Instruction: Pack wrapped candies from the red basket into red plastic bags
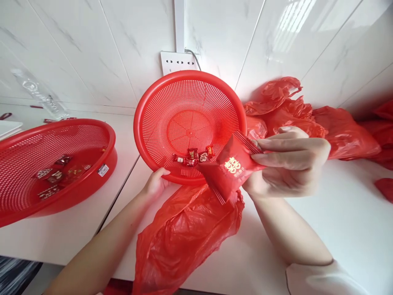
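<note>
A red plastic mesh basket (190, 78) is tipped toward me, with several small wrapped candies (193, 156) lying low inside it. My left hand (156, 183) grips its near rim, thumb over the edge and fingers mostly hidden beneath. Between the thumb and fingers of my right hand (287, 164) is a red candy packet (231, 168) with gold lettering and crimped ends, held in front of the basket's lower right side. A crumpled red plastic bag (184, 241) lies below the basket, between my forearms.
Another red mesh basket (106, 139) with small wrapped pieces stands at the left. Several filled red plastic bags (344, 131) line the wall at the right. A clear plastic bottle (39, 96) is at the back left. Behind the basket is a white power strip (178, 60).
</note>
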`<control>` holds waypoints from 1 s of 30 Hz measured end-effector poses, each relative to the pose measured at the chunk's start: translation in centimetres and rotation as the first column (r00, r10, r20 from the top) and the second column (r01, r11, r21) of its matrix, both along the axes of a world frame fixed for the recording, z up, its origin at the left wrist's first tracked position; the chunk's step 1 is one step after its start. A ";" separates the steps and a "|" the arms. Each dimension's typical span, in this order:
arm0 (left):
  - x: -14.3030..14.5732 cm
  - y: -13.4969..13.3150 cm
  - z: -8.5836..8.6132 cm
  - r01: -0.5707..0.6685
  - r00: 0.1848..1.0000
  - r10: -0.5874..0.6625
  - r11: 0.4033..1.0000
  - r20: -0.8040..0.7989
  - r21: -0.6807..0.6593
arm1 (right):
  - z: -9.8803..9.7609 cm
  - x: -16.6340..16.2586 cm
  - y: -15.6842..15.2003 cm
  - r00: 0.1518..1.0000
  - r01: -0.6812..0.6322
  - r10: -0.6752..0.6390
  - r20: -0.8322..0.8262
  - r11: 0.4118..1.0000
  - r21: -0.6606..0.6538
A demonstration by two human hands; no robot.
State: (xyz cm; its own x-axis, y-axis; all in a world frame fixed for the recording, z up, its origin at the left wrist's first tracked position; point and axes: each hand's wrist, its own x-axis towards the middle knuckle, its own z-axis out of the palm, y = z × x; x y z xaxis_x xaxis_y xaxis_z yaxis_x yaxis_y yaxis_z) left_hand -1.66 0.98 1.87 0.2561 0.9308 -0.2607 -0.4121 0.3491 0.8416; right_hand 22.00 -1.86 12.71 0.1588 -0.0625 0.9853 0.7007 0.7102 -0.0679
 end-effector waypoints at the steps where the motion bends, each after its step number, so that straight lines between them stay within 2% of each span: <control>1: 0.1 -0.1 0.2 0.002 1.000 -0.002 1.000 -0.003 0.007 | -0.1 0.0 0.0 1.000 -0.001 0.001 0.000 1.000 -0.009; 5: 0.1 -0.2 0.7 0.003 1.000 -0.003 1.000 -0.017 0.009 | -0.2 0.2 0.0 0.999 -0.005 0.008 0.044 0.997 -0.071; 7: 0.1 -0.3 0.8 0.016 1.000 -0.016 1.000 -0.022 -0.008 | 0.4 0.6 -0.1 0.979 -0.107 0.141 0.148 0.971 -0.213; 8: 0.1 -0.3 0.8 0.021 0.999 -0.021 1.000 -0.024 -0.017 | 0.8 0.8 -0.3 0.940 -0.174 0.264 0.218 0.916 -0.362; 9: 0.1 -0.4 0.8 0.023 0.999 -0.024 0.999 -0.023 -0.025 | 1.2 1.1 -0.4 0.868 -0.212 0.413 0.277 0.811 -0.546; 10: 0.1 -0.4 0.8 0.027 0.999 -0.028 0.999 -0.020 -0.031 | 1.5 1.3 -0.6 0.766 -0.198 0.567 0.303 0.657 -0.727; 11: 0.1 -0.4 0.8 0.033 0.999 -0.034 0.999 -0.015 -0.035 | 1.7 1.4 -0.7 0.651 -0.125 0.701 0.291 0.477 -0.870; 12: 0.1 -0.4 0.8 0.042 0.999 -0.042 0.999 -0.011 -0.034 | 1.7 1.4 -0.7 0.548 -0.017 0.795 0.259 0.320 -0.947; 13: 0.0 -0.4 0.7 0.051 0.999 -0.051 0.998 -0.008 -0.026 | 1.4 1.3 -0.7 0.473 0.097 0.850 0.233 0.213 -0.972; 14: 0.0 -0.4 0.6 0.061 0.998 -0.061 0.998 -0.009 -0.015 | 1.0 1.1 -0.5 0.436 0.196 0.871 0.228 0.155 -0.968; 15: 0.0 -0.3 0.6 0.074 0.997 -0.074 0.997 -0.010 -0.001 | 0.4 0.9 -0.3 0.436 0.272 0.867 0.241 0.129 -0.954; 19: -0.1 -0.2 0.6 0.098 0.995 -0.097 0.994 -0.022 0.040 | -1.5 0.1 0.7 0.574 0.417 0.733 0.364 0.121 -0.901; 21: -0.1 -0.2 0.8 0.082 0.996 -0.080 0.996 -0.032 0.041 | -1.6 0.2 1.0 0.578 0.445 0.727 0.370 0.099 -0.890; 23: -0.1 -0.2 0.9 0.067 0.997 -0.066 0.998 -0.036 0.013 | -1.4 0.4 1.1 0.546 0.437 0.765 0.343 0.089 -0.895; 25: 0.0 -0.3 0.8 0.058 0.998 -0.059 0.998 -0.036 -0.025 | -1.5 0.3 1.4 0.545 0.348 0.782 0.301 0.115 -0.930; 26: -0.1 -0.2 0.7 0.051 0.998 -0.053 0.998 -0.038 -0.039 | -1.8 0.0 1.7 0.571 0.269 0.772 0.281 0.147 -0.952; 28: -0.1 -0.2 0.4 0.036 0.998 -0.038 0.998 -0.052 -0.041 | -3.0 -0.8 2.7 0.644 0.119 0.727 0.238 0.213 -0.970; 30: -0.1 -0.2 0.0 0.049 0.997 -0.051 0.998 -0.058 -0.027 | -4.9 -1.9 4.0 0.713 0.063 0.669 0.211 0.239 -0.969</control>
